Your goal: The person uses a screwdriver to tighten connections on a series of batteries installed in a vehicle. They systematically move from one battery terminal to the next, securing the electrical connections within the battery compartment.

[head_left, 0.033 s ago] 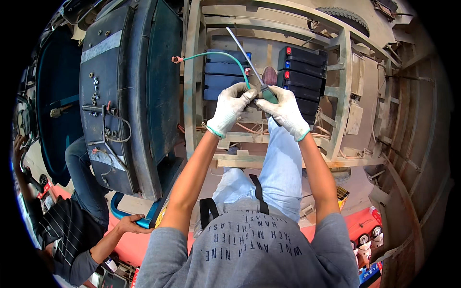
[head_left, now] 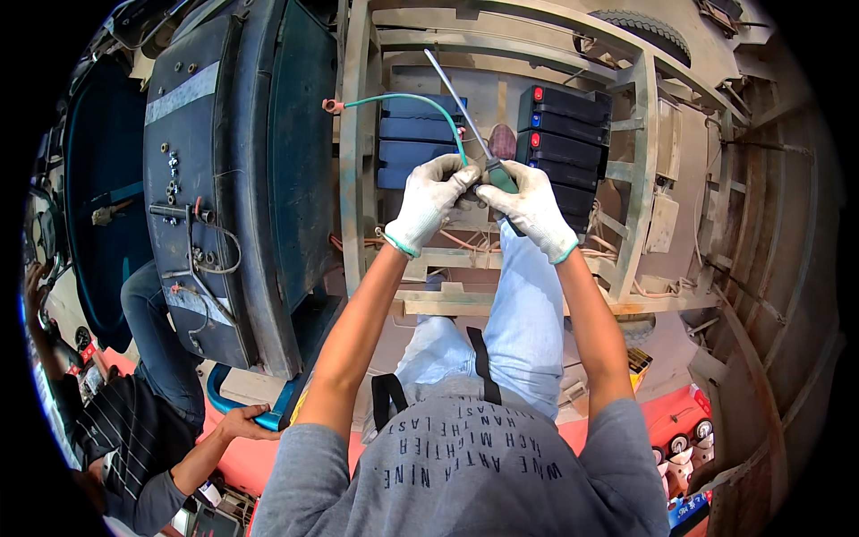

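In the head view, my left hand [head_left: 428, 199], in a white work glove, pinches the near end of a green cable [head_left: 413, 97]. From there the cable arcs up and left to a reddish terminal lug [head_left: 333, 106]. Also gloved, my right hand [head_left: 537, 208] grips the green handle of a screwdriver [head_left: 455, 98], whose long metal shaft points away and to the left. Both sets of fingertips are close together, and the cable's near end is hidden between them. Beyond my hands, dark battery blocks sit on the left [head_left: 416, 154] and the right [head_left: 577, 139].
A weathered metal frame [head_left: 646, 170] surrounds the batteries, with loose wires [head_left: 465, 240] along its near rail. A large dark seat-like box [head_left: 255, 188] carrying nuts and a handle stands at left. Another person's hand [head_left: 249, 422] rests on a blue bar [head_left: 268, 417].
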Action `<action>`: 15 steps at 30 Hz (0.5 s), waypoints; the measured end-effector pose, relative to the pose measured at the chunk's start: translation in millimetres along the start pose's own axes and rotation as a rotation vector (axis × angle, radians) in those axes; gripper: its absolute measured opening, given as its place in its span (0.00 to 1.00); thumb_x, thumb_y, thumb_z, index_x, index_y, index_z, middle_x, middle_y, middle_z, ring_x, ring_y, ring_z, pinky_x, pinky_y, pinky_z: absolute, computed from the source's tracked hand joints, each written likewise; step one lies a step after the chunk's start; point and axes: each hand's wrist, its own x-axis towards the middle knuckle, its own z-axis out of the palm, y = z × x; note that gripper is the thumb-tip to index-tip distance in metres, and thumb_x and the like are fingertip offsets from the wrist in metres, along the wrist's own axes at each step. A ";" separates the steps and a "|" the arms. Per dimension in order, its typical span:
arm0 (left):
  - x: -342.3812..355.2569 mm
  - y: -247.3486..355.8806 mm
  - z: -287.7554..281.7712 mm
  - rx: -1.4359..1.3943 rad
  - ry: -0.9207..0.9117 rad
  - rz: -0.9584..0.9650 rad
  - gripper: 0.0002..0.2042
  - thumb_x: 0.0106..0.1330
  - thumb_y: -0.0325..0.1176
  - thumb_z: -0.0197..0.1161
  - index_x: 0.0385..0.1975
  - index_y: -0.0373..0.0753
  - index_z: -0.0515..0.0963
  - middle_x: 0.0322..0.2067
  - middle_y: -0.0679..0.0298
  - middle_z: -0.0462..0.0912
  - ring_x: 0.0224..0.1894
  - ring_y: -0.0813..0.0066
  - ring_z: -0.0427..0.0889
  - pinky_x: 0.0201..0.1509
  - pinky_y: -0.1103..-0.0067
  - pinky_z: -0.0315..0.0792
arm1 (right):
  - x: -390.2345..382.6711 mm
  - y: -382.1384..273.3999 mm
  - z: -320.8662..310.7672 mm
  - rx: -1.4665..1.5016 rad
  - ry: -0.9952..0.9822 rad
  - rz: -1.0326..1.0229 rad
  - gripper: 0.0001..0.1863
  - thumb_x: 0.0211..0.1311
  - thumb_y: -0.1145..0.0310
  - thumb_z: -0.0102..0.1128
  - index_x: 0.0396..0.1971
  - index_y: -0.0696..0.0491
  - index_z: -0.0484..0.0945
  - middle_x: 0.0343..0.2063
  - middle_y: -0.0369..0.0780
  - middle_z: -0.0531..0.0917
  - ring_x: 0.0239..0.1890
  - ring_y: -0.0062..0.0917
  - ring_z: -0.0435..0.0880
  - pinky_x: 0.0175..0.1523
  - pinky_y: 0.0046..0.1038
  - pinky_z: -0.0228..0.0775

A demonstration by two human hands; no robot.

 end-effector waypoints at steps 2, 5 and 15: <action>33.7 -12.5 -2.7 0.023 -0.026 -0.047 0.12 0.65 0.36 0.59 0.38 0.33 0.77 0.29 0.67 0.80 0.26 0.86 0.76 0.26 0.88 0.72 | 21.5 12.5 -10.8 0.045 -0.031 0.074 0.13 0.51 0.67 0.64 0.33 0.61 0.77 0.23 0.35 0.81 0.24 0.14 0.75 0.30 0.20 0.69; 80.0 -21.0 1.6 0.047 -0.044 -0.086 0.12 0.64 0.36 0.60 0.40 0.32 0.78 0.30 0.66 0.80 0.25 0.86 0.76 0.26 0.87 0.72 | 59.3 51.9 -27.8 -0.013 -0.070 0.127 0.13 0.52 0.68 0.64 0.35 0.59 0.78 0.24 0.36 0.81 0.25 0.13 0.76 0.30 0.19 0.69; 219.0 -75.9 -19.5 0.114 -0.046 -0.115 0.12 0.63 0.36 0.61 0.39 0.33 0.78 0.31 0.66 0.81 0.26 0.88 0.77 0.25 0.91 0.68 | 158.9 136.9 -38.0 0.362 -0.007 0.291 0.11 0.56 0.67 0.63 0.34 0.59 0.77 0.23 0.34 0.78 0.23 0.12 0.75 0.27 0.16 0.70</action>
